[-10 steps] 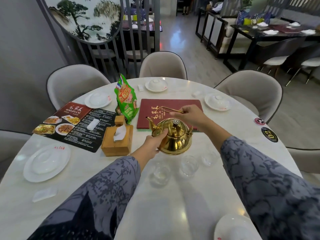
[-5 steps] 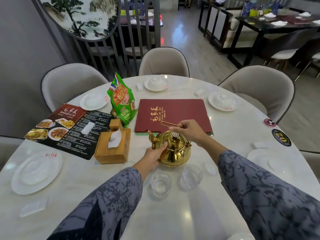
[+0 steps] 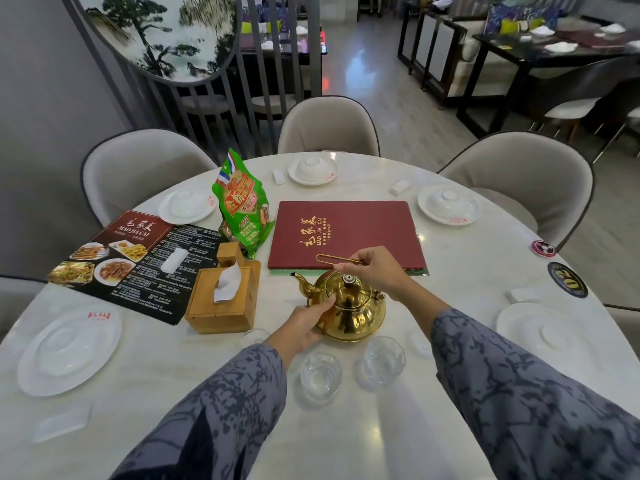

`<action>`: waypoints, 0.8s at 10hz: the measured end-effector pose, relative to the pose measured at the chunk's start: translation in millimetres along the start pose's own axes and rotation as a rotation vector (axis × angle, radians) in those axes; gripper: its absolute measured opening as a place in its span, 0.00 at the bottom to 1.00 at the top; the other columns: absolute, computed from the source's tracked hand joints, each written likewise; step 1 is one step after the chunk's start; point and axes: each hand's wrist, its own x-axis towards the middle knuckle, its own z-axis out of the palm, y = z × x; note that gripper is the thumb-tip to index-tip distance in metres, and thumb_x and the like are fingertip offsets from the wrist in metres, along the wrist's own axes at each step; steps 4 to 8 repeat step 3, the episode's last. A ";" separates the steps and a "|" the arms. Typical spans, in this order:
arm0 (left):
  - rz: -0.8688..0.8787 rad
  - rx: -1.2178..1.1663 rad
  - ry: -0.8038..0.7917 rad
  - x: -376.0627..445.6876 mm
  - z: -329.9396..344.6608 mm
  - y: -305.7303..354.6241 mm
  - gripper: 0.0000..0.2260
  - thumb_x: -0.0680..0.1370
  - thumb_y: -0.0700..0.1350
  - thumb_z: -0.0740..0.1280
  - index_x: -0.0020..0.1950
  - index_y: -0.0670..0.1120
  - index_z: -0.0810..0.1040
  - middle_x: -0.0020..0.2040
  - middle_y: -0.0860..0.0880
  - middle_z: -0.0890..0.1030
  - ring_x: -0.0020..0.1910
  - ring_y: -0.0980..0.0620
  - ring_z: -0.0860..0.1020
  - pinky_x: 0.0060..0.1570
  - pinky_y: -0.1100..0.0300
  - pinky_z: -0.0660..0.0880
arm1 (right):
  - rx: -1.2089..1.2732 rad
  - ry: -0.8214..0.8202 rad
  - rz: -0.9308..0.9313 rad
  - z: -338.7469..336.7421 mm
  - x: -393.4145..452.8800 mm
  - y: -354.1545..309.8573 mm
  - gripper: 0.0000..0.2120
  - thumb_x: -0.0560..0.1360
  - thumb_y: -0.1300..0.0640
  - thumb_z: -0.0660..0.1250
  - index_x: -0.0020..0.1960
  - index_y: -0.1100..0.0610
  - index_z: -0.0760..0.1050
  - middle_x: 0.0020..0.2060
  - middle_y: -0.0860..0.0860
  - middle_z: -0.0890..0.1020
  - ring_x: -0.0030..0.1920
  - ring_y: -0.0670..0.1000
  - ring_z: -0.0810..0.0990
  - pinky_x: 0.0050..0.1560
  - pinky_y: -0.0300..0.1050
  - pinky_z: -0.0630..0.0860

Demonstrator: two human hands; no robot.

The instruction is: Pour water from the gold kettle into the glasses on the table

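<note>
With kettle (image 3: 349, 308) resting on surface (image 3: 363, 445), right hand (image 3: 377, 271) pinches handle (image 3: 337, 259); left hand (image 3: 304, 329) steadies body. Glasses (image 3: 320, 377) just nearer than both grips, ready for pouring.

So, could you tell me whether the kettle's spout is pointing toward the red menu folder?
No, the gold kettle has its spout aimed left toward the wooden tissue box.

A round white marble table (image 3: 346, 438) carries a gold kettle (image 3: 349, 311) near its middle, with two clear glasses (image 3: 320, 375) just in front. Beyond the kettle lies a red menu folder (image 3: 346, 230). To the left are a wooden tissue box (image 3: 225, 306), a green snack bag (image 3: 244, 209) and a dark photo menu (image 3: 135, 261). White plates (image 3: 69, 351) ring the edge.
</note>
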 end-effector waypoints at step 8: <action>0.130 0.150 0.140 -30.6 -4.6 -3.6 0.27 0.75 0.51 0.73 0.67 0.38 0.72 0.61 0.46 0.80 0.59 0.47 0.79 0.65 0.49 0.74 | -0.092 0.119 -0.025 5.5 -16.2 -5.9 0.20 0.73 0.48 0.73 0.61 0.57 0.80 0.50 0.50 0.84 0.46 0.46 0.81 0.48 0.42 0.78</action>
